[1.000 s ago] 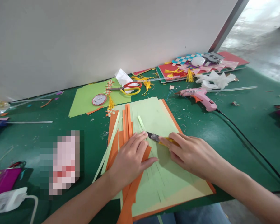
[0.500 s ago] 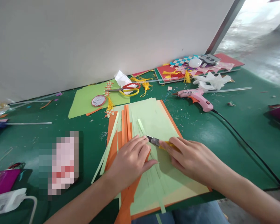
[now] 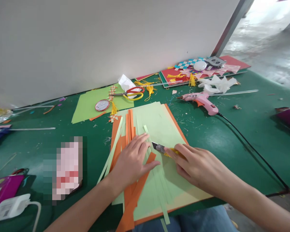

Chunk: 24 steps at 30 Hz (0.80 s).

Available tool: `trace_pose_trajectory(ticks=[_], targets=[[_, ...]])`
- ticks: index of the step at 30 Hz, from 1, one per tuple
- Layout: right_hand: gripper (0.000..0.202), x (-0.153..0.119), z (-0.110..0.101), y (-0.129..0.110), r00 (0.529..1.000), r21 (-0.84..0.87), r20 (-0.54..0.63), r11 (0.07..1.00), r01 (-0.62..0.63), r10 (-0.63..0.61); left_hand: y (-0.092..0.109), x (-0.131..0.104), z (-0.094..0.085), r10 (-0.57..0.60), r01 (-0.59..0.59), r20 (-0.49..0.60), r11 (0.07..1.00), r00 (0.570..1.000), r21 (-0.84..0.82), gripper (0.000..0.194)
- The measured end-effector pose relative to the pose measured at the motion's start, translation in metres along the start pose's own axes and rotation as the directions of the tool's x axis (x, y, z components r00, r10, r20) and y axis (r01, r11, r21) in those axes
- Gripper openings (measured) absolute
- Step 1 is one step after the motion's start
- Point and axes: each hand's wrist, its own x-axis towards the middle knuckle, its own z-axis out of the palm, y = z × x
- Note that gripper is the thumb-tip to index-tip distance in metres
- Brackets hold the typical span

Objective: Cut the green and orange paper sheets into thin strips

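Observation:
Light green paper sheets (image 3: 174, 167) lie over orange paper on the table, with several cut green strips (image 3: 164, 206) on top. My right hand (image 3: 195, 161) is wrapped round a yellow-handled utility knife (image 3: 159, 147), its blade pointing left just above the paper. My left hand (image 3: 132, 158) rests on the strips left of the blade, fingers and thumb apart, pressing on the paper. Orange strips (image 3: 129, 124) run up beyond its fingers, and a wider orange strip (image 3: 145, 178) slants below its thumb.
Red and yellow scissors (image 3: 135, 93) lie on green paper at the back, beside a round tin (image 3: 102, 105). A pink glue gun (image 3: 203, 101) sits at the right, its black cord trailing. Purple object and white charger (image 3: 11, 207) are at left.
My left hand has shifted slightly up and left, uncovering the end of the slanted orange strip. The knife's blade now shows a small gap from my left fingers.

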Motion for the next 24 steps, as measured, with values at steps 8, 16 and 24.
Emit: trace_pose_trajectory(ticks=[8,16,24], targets=[[0.033,0.005,0.004,0.003,1.0,-0.009,-0.003,1.0,-0.006,0.006,0.0,-0.001,0.002,0.002,-0.002,-0.004,1.0,1.0,-0.013,0.048],[0.036,0.016,0.008,0.009,1.0,-0.025,-0.022,1.0,-0.013,0.012,0.001,0.001,0.0,0.021,-0.021,-0.031,1.0,0.999,0.006,0.047],[0.036,0.019,0.01,0.012,1.0,-0.024,-0.027,1.0,-0.013,0.012,0.0,0.001,0.0,0.027,-0.027,-0.018,1.0,0.999,0.013,0.048]])
